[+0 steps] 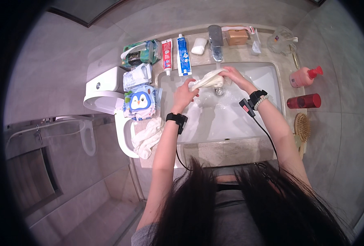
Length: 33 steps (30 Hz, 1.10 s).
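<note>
One limp, off-white cloth (pixel 208 80), twisted lengthwise into a creased rope, held up over the far part of the basin, just below the faucet. Left hand (pixel 184 95): fingers bent, closed on the cloth's left end. Right hand (pixel 238 80): fingers closed over the other end; thumb contact can't be told. Both wrists carry black straps; right one also has a pale beaded band.

Sink (pixel 247 123): glossy white, rectangular, rounded corners, water glints around the round metal drain (pixel 219 91). Faucet (pixel 216 41): smooth, dark grey, shiny, on the far rim.

Countertop (pixel 215 151): mottled beige stone. Far edge, left to right: red-and-white tube (pixel 167 57), blue tube (pixel 183 55), both flat-crimped; white rounded bar (pixel 199 46); past the faucet, copper-coloured box (pixel 236 37) and clear jar (pixel 277 42).

Left side: crinkly plastic wipes pack with penguin print (pixel 141 100), second white cloth (pixel 149 137) in loose folds nearby. Right side: pink pump bottle (pixel 300 78), glossy red cylinder (pixel 304 101), oval bristled hairbrush (pixel 302 127).
</note>
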Available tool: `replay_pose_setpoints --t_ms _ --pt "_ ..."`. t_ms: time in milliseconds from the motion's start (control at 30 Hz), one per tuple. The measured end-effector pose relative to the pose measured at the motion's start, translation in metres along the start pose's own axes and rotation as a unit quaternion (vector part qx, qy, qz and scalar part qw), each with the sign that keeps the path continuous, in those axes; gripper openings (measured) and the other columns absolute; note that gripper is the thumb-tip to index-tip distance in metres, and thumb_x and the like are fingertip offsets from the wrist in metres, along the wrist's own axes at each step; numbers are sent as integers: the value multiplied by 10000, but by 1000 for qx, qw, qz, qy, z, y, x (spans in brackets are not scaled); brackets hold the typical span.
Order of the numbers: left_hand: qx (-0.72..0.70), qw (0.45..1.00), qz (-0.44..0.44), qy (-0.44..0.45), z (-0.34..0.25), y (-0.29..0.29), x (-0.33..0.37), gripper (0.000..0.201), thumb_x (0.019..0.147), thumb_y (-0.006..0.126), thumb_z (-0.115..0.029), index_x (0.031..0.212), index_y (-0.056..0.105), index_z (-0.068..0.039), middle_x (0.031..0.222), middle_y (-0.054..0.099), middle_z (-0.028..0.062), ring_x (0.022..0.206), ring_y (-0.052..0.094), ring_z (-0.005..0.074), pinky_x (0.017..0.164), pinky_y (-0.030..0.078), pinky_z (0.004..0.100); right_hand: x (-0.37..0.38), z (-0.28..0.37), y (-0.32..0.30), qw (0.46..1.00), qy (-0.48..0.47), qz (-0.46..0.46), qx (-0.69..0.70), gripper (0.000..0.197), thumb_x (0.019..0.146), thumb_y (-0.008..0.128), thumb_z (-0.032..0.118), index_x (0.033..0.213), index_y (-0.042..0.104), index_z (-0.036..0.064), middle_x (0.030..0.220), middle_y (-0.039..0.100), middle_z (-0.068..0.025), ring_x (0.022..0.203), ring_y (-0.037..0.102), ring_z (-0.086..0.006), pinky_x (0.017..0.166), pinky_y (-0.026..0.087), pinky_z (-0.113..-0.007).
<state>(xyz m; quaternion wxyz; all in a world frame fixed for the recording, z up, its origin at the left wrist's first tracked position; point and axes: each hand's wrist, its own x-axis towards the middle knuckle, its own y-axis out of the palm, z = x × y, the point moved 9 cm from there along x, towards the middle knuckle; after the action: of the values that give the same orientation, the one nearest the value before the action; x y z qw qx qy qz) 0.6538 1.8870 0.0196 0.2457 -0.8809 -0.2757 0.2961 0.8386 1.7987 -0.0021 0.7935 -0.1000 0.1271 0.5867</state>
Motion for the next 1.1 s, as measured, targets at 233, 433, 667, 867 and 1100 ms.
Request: replay_pose_setpoints --t_ms 233,433,667,867,1100 --pt "205 958 -197 41 2 -56 -20 290 750 581 -297 970 616 -110 760 637 136 732 617 293 635 467 358 3 -18 -11 984 29 52 -170 512 729 675 277 1116 532 -27 1004 589 -111 915 541 -163 830 414 -297" --pt "34 988 -151 -12 17 -73 -23 294 744 589 -250 985 612 -83 805 628 171 798 602 320 679 461 396 -7 -38 -27 958 92 171 -212 329 689 715 313 916 667 80 819 632 -27 807 567 -140 778 446 -297" --pt "31 985 -142 92 -47 -62 -44 269 716 590 -192 974 597 -117 790 634 128 756 600 325 634 457 375 -19 -7 29 977 -84 83 -179 383 723 702 212 1057 599 54 981 603 -45 919 528 -131 821 414 -294" --pt "92 957 -197 192 -113 -80 -71 290 658 625 -121 943 574 -128 802 629 76 712 599 276 611 450 340 -23 34 87 970 -200 68 -121 323 748 668 199 1024 603 44 875 606 -64 847 548 -140 767 420 -268" --pt "287 874 -299 255 -134 -95 -90 265 621 645 -57 863 583 -147 745 549 37 717 560 246 589 429 360 -26 36 57 976 -150 54 -148 228 770 638 220 859 621 11 694 586 -74 627 513 -139 598 415 -279"
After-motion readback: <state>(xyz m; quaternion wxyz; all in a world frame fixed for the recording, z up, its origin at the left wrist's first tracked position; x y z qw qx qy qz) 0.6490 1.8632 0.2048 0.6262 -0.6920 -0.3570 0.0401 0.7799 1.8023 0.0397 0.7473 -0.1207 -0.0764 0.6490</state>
